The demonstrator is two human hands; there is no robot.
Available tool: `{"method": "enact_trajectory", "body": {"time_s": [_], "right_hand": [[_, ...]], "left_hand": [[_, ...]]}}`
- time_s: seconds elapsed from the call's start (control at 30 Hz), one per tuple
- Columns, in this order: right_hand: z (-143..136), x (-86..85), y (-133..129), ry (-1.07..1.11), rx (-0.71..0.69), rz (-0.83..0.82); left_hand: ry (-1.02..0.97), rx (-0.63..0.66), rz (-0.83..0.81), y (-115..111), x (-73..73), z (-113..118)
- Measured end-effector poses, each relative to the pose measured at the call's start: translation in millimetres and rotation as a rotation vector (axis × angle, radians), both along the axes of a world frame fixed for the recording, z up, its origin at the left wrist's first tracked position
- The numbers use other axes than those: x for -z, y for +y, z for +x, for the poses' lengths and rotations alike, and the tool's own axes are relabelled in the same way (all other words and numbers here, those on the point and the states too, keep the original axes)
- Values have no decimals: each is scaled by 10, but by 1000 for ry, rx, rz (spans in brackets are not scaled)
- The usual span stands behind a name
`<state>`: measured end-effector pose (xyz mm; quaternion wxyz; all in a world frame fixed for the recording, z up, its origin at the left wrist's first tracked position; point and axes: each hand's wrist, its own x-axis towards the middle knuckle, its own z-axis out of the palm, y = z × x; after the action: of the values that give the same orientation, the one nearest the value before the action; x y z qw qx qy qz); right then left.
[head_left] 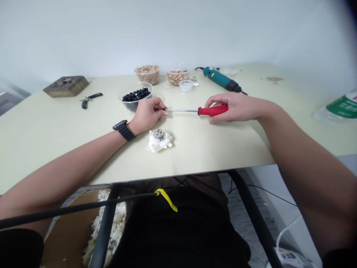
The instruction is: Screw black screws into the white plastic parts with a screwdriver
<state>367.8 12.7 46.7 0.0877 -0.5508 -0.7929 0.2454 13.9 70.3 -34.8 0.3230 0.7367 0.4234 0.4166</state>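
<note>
My right hand (232,107) is closed round the red handle of a screwdriver (213,111), whose metal shaft points left. At the shaft's tip, my left hand (149,112) pinches a small dark piece (164,109), too small to make out well. A white plastic part with a round metal motor (159,140) lies on the table just below my left hand. Behind that hand stands a clear bowl of small black pieces (136,96).
Two tubs of small tan pieces (147,74) (177,77), a small clear lid (186,85) and a teal power tool (221,79) are at the back of the table (200,149). Pliers (90,99) and a wooden block (67,86) lie left; a green-labelled bottle (341,108) is right.
</note>
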Motion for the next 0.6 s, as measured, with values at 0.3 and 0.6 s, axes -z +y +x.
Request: {"method": "enact_trajectory", "body": {"time_s": [0.3,0.6], "right_hand": [[-12,-12,3,1,-27,20],[-22,6,-5,37,-7,36]], "left_hand": [[-33,14,7,-10,1,6],[-65,33,-33,16,-27,4]]}}
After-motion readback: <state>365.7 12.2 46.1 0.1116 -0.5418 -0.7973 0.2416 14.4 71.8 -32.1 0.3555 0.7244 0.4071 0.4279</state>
